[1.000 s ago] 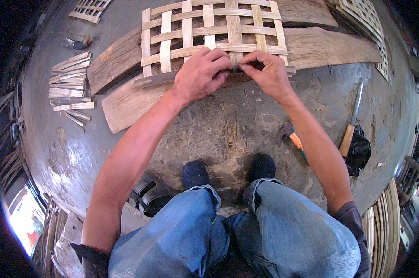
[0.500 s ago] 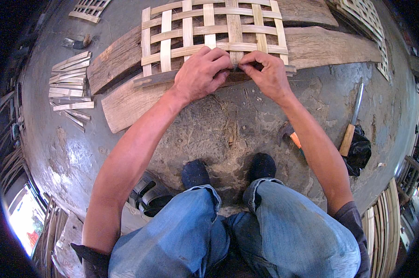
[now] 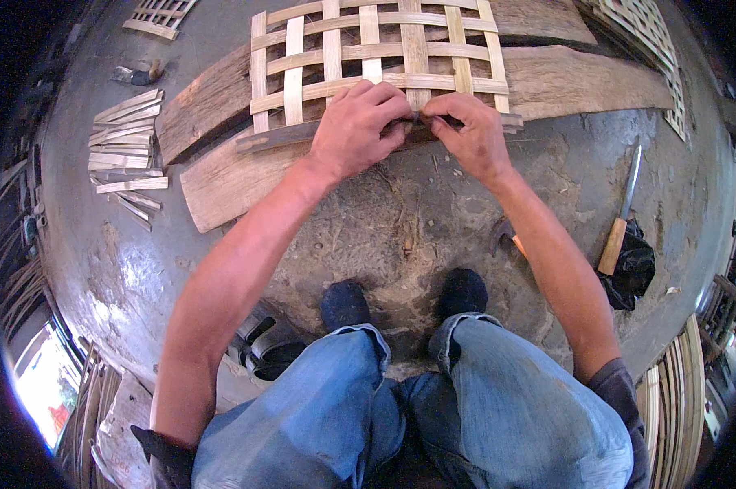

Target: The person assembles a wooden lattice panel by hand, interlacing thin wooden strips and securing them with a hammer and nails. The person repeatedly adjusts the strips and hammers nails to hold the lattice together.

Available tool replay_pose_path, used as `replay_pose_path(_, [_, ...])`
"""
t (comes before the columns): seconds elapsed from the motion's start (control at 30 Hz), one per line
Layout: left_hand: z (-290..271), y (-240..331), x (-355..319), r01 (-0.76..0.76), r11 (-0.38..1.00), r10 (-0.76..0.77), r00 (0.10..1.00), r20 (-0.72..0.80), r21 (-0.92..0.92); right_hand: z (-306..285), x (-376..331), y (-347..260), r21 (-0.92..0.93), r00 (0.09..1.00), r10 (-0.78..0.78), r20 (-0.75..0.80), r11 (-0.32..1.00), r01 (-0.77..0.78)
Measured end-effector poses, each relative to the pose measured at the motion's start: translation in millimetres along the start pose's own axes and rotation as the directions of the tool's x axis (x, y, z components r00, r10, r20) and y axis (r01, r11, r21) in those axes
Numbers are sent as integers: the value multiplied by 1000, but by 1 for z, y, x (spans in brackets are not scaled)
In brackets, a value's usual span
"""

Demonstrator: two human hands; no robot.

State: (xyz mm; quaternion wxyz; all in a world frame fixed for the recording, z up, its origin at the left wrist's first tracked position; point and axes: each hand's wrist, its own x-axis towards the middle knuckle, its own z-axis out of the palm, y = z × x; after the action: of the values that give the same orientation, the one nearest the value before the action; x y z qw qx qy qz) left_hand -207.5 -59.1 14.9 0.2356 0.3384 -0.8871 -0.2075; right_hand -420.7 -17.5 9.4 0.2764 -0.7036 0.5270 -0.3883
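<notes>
A woven bamboo panel [image 3: 414, 61] of pale crossing slats lies on wooden boards [image 3: 229, 191] in front of me. Along its near edge runs a dark bamboo strip [image 3: 278, 137]. My left hand [image 3: 360, 122] is closed at this edge, with curled fingers and thumb on the strip near the panel's middle. Just to its right, my right hand [image 3: 472, 134] pinches the same strip between thumb and forefinger. The fingertips almost meet beside the lower end of a wide upright slat. My fingers hide the exact part they grip.
Loose bamboo strips [image 3: 127, 147] lie in a pile at left, below a short-handled tool [image 3: 144, 77]. A hammer [image 3: 510, 235] lies partly under my right forearm. Farther right, a wooden-handled knife [image 3: 612, 244] rests by a black plastic bag [image 3: 632, 265]. More woven panels [image 3: 641, 41] lean at upper right.
Both hands keep their grip at the near edge, with only slight finger movement. The whole view has shifted a little; the panel stays in place on the boards.
</notes>
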Motion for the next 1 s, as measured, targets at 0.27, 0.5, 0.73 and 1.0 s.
replay_pose_path(0.27, [16, 26, -2, 249, 959, -272, 945, -184, -137, 2, -5, 6, -25, 996, -79, -38, 997, 78])
replay_pose_path(0.5, [20, 28, 0, 263, 947, -297, 935, -193, -185, 1, -5, 4, -41, 996, -89, -29, 995, 87])
replay_pose_path(0.73, [22, 31, 2, 265, 948, -300, 928, -222, -174, -1, -5, 0, -28, 997, -70, -27, 997, 70])
replay_pose_path(1.0, [25, 28, -1, 286, 943, -319, 921, -222, -169, -21, -28, -8, 46, 983, 125, -132, 992, -120])
